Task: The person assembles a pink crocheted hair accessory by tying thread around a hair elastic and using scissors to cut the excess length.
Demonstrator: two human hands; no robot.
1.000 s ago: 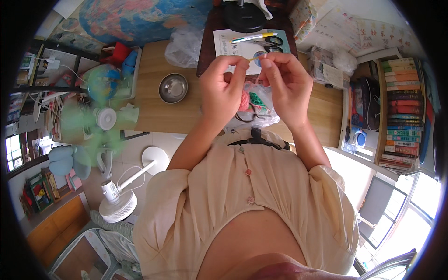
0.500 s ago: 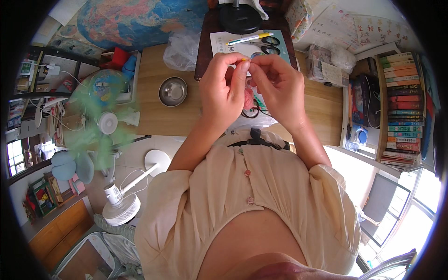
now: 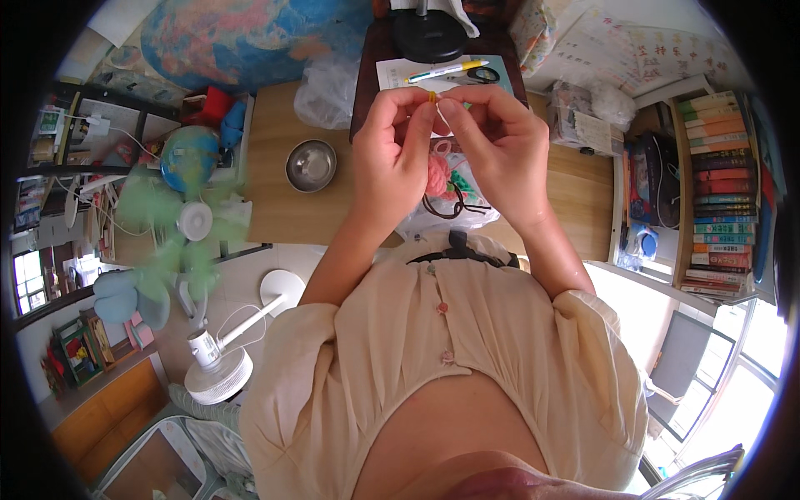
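Note:
Over the desk's edge, my two hands meet at the fingertips. My left hand (image 3: pixel 390 146) pinches a tiny yellow piece (image 3: pixel 432 97), too small to name. My right hand (image 3: pixel 502 154) is closed beside it, thumb against forefinger, on a thin whitish strand (image 3: pixel 442 116) that shows just below the tips. Beneath my hands lies a pink crocheted piece (image 3: pixel 437 173), partly hidden by my left hand. Next to it, a dark brown cord (image 3: pixel 447 208) rests on a clear plastic bag (image 3: pixel 475 214) with green bits.
A steel bowl (image 3: pixel 311 165) stands left on the wooden desk (image 3: pixel 275 208), below a crumpled plastic bag (image 3: pixel 327 92). Ahead are a pen (image 3: pixel 447 71), black-handled scissors (image 3: pixel 483 76) and a round black base (image 3: pixel 429 37). A green-bladed fan (image 3: pixel 195 221) spins at left; books (image 3: pixel 721 187) fill the right shelf.
My hands have shifted slightly down and turned, so the yellow piece and whitish strand show more. More of the pink piece and brown cord has come into sight between my wrists.

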